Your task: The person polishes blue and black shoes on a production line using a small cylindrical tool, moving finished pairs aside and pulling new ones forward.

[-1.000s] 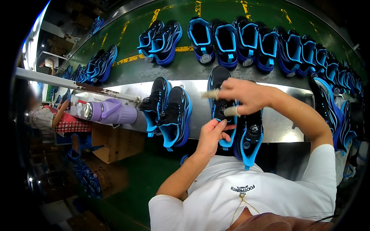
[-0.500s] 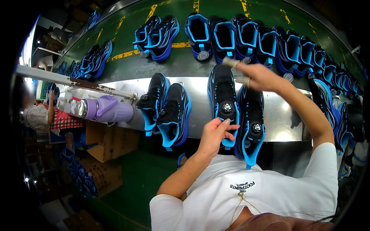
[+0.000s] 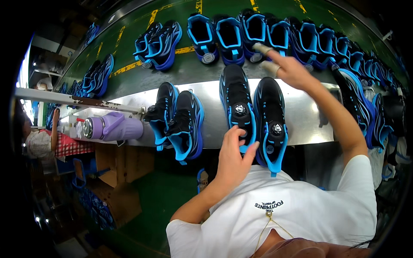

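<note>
“Sneakers [image 3: 234, 86], black with bright blue trim — one pair, side by side near the middle of the frame, toes pointing up it. See them?”

“I do. They're on the shiny metal bench [image 3: 305, 124], heels toward the worker's white shirt [image 3: 236, 215]. Each has a round black dial [image 3: 240, 109] on its tongue.”

“What's the left hand [image 3: 234, 159] up to?”

“It's at the heel of the left-hand shoe, fingers bent over the collar, thumb apart from them and near the gap between the pair. Whether it truly grips, I can't tell from here.”

“And the right hand [image 3: 294, 73]?”

“Easier — raised above centre, fingers stretched out and spread, pale covers [image 3: 271, 67] on two of them. The fingertips overlap a heel in the row of matching shoes [image 3: 228, 32] along the top; touching or apart, I can't say.”

“That row sits on the green surface [image 3: 129, 81] with yellow marks, doesn't it?”

“Yes. Another pair [image 3: 188, 109] is on the bench, left of centre, with a lilac bottle [image 3: 129, 128] farther left, its cap end pointing that way.”

“I see a co-worker in red checks [image 3: 75, 145] too, at the far left.”
</note>
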The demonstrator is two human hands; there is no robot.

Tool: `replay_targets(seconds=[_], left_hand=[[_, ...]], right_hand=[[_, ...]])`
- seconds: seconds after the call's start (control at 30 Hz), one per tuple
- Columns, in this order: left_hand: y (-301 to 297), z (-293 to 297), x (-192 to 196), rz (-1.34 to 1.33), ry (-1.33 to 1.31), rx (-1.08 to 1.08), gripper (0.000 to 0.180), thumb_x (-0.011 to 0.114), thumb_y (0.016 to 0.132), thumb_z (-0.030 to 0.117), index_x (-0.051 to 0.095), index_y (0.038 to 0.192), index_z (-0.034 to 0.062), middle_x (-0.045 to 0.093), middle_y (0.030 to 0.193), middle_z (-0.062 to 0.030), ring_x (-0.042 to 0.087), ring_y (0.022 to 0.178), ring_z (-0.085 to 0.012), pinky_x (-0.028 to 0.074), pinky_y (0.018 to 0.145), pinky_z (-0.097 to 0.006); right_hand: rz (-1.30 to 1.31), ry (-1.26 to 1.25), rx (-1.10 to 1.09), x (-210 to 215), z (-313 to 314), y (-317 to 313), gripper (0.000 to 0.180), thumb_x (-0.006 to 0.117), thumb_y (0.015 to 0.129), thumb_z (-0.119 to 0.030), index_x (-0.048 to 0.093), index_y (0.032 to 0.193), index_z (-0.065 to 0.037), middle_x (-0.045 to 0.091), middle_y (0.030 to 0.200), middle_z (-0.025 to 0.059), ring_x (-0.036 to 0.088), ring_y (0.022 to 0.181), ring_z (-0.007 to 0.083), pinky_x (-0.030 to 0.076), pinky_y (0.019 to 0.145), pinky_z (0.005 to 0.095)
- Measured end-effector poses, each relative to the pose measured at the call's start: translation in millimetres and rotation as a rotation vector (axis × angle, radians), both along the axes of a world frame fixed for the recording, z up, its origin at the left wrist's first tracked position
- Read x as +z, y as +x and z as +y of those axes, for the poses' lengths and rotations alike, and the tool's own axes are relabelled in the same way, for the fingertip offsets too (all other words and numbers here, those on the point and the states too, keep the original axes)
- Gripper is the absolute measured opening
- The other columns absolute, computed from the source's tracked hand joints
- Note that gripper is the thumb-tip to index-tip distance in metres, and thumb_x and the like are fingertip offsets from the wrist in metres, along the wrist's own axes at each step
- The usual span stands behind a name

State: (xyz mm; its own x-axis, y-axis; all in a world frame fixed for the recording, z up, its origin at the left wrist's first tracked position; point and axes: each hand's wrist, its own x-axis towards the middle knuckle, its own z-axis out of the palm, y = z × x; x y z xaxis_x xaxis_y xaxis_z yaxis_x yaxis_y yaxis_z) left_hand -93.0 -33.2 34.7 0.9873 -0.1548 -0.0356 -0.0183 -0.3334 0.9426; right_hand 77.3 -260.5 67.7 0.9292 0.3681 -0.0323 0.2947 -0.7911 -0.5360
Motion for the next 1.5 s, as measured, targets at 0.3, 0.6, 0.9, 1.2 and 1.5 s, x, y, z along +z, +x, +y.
replay_targets(seconds=[0.3,0.6,0.9,1.2,1.5], left_hand=[[50,-27,1,-0.166,0.680,-0.365,0.086,0.072,0.074,0.011,0.030,0.148,0.0052,0.062,0.088,-0.0176,0.065,0.078,-0.0338,0.055,0.066,-0.043],[41,4,-11,-0.153,0.694,-0.338,0.097,0.074,0.068,0.008,0.027,0.152,0.0153,0.059,0.091,-0.0201,0.064,0.079,-0.0381,0.054,0.069,-0.046],[58,14,10,-0.177,0.670,-0.378,0.087,0.072,0.067,0.006,0.035,0.146,0.0049,0.061,0.085,-0.0172,0.065,0.076,-0.0347,0.054,0.066,-0.044],[110,78,152,-0.326,0.838,-0.510,0.061,0.064,0.071,0.004,0.053,0.131,0.0128,0.066,0.087,-0.0148,0.066,0.083,-0.0356,0.052,0.071,-0.044],[287,80,88,-0.578,0.953,0.112,0.044,0.070,0.084,0.023,0.059,0.124,0.0078,0.069,0.099,-0.0180,0.066,0.090,-0.0368,0.054,0.076,-0.046]], right_hand=[[-0.023,0.035,0.002,18,-7,6,0.040,0.064,0.092,-0.028,0.061,0.129,-0.012,0.070,0.079,0.0154,0.066,0.070,0.0282,0.050,0.069,0.0351],[-0.157,-0.427,0.001,13,105,102,0.084,0.060,0.076,-0.073,0.042,0.146,-0.029,0.069,0.091,0.0187,0.067,0.088,0.0360,0.053,0.074,0.0439],[-0.128,-0.016,-0.064,-44,118,199,0.057,0.069,0.075,-0.064,0.073,0.091,-0.010,0.070,0.087,0.0167,0.068,0.086,0.0346,0.054,0.076,0.0421],[-0.402,0.532,-0.159,141,-13,180,0.036,0.067,0.090,-0.045,0.065,0.078,-0.012,0.054,0.069,-0.0036,0.049,0.062,0.0065,0.042,0.059,0.0234],[-0.459,0.365,-0.178,183,-80,45,0.031,0.069,0.089,-0.037,0.062,0.079,-0.008,0.052,0.067,-0.0053,0.047,0.062,0.0045,0.036,0.056,0.0213]])
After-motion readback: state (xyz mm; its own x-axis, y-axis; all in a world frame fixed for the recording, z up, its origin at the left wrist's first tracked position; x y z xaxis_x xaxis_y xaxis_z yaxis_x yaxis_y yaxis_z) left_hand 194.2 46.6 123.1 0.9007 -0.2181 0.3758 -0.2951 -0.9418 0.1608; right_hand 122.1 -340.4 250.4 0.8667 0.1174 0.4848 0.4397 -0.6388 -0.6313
